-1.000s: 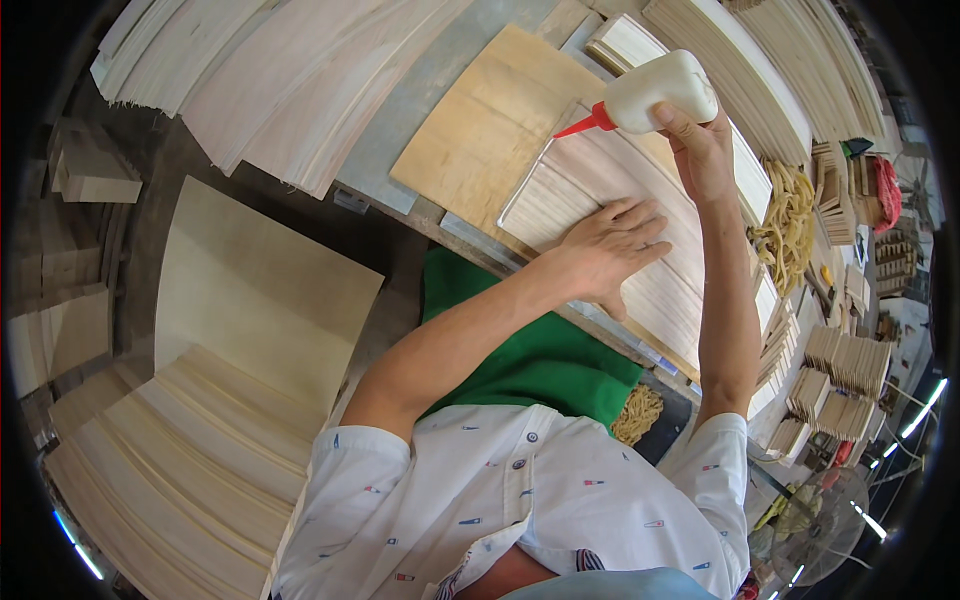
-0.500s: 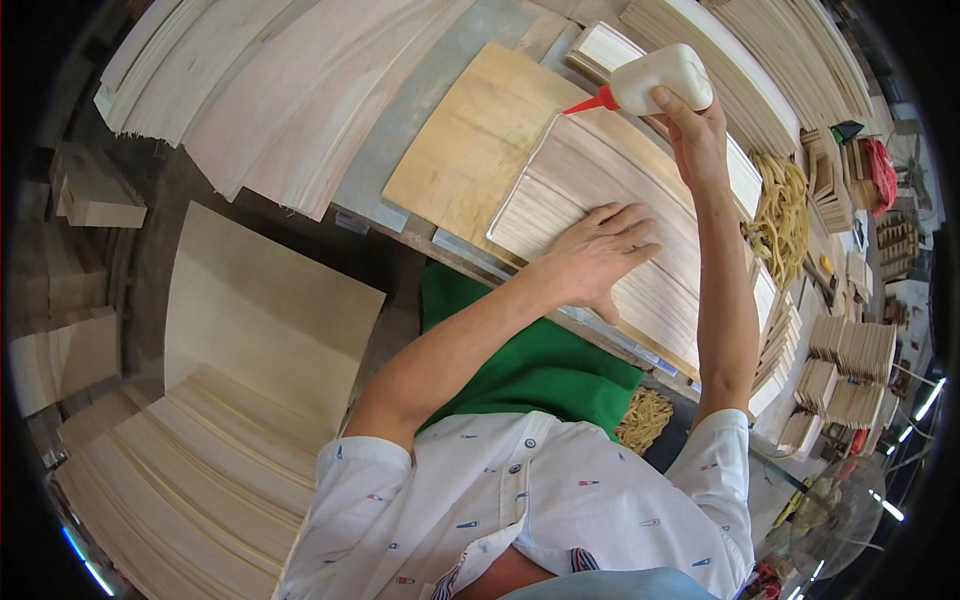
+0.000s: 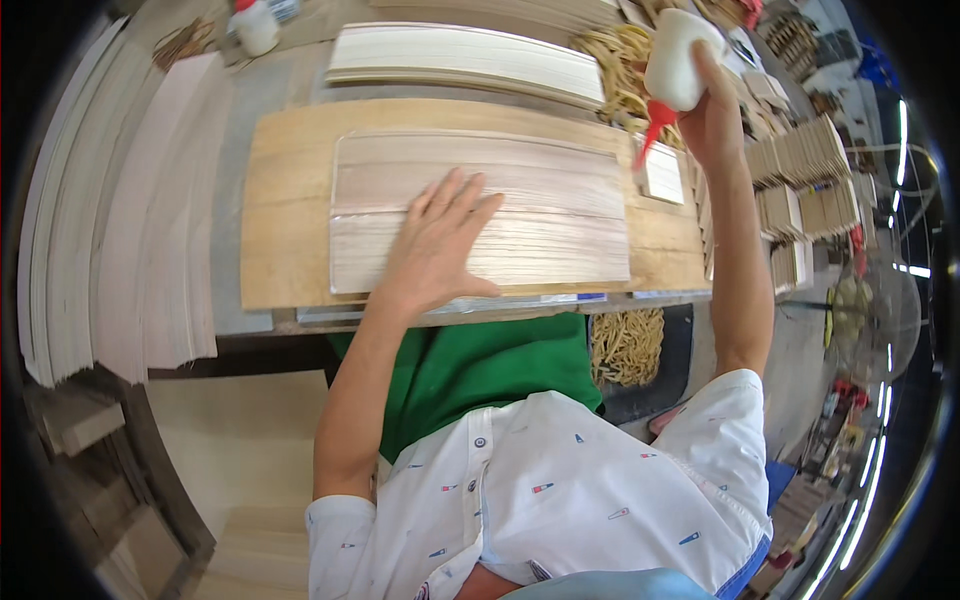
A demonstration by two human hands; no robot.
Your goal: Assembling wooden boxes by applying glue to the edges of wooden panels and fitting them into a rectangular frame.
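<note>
Spread flat, my left hand presses on a rectangular pale wooden panel with grooves or seams running along it. The panel lies on a larger tan plywood board. A thin whitish line runs along the panel's left edge. Off the panel's right end, my right hand is wrapped round a white glue bottle. The bottle is tilted, its red nozzle pointing down beside the board's far right corner. A small pale wooden block lies under the nozzle.
Behind the board lies a stack of wood strips. Long planks stand at the left. Another red-capped bottle is at the far left. Tan bands lie behind the small block, more below the table. Stacked slats are at the right.
My view has turned to the right. The glue bottle has gone from the panel's left far corner to beyond its right end, nozzle now downward. My left hand stays flat on the panel.
</note>
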